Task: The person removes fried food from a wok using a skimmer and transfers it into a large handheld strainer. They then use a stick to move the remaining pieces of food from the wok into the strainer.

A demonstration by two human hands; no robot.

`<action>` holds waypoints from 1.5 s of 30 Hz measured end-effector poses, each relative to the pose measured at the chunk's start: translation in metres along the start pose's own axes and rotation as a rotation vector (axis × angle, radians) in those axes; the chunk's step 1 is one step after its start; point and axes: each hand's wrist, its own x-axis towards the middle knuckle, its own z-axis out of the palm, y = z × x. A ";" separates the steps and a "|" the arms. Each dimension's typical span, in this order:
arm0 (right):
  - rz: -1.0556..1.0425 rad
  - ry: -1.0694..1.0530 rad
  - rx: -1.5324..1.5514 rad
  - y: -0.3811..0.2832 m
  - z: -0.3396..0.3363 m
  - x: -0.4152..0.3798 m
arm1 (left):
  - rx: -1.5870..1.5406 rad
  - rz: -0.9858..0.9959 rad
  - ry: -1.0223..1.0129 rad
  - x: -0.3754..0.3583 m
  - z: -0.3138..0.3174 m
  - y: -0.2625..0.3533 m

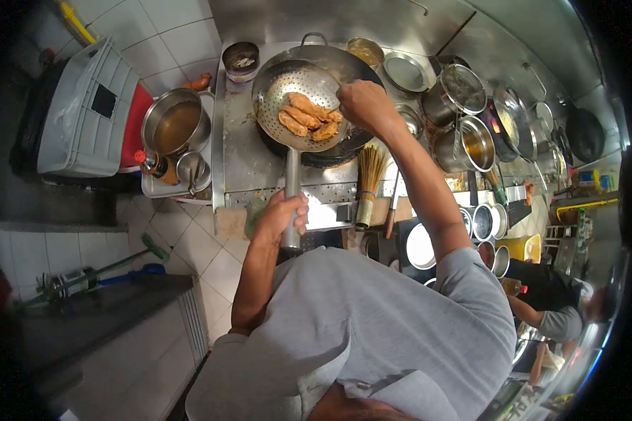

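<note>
A large perforated strainer [270,95] is held over a dark wok [358,67] on the stove. Several pieces of golden-brown fried food [305,112], like chicken, lie in its bowl. My left hand [281,216] is wrapped round the strainer's thick metal handle, near its lower end. Above the right rim of the strainer, my right hand [365,107] is closed beside the fried pieces. Whatever its fingers hold, if anything, is hidden. A straw brush [371,175] stands on the stove's front ledge, below my right forearm.
At left, a pot of brownish liquid [177,130], a red-capped bottle [154,167] and a small pot [192,170] share a tray. Several pots, including a steel pot [463,144], crowd the stove's right side. Another person [558,316] is at the far right.
</note>
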 end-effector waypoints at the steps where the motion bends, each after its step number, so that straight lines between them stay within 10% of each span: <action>1: -0.020 -0.003 0.012 0.001 0.001 0.004 | 0.001 0.000 -0.002 -0.001 0.001 0.001; 8: -0.064 -0.169 -0.016 -0.007 0.011 0.012 | 0.082 -0.029 0.015 -0.002 0.005 -0.003; 14: 0.456 -0.049 0.244 0.044 0.061 -0.019 | 0.081 -0.009 0.019 -0.002 0.001 -0.003; 23: 0.431 0.161 0.362 -0.015 0.068 -0.083 | 0.075 -0.018 0.014 0.000 0.001 0.003; 45: 0.751 0.346 0.764 0.089 0.126 -0.171 | -0.081 -0.005 -0.029 -0.003 -0.018 0.009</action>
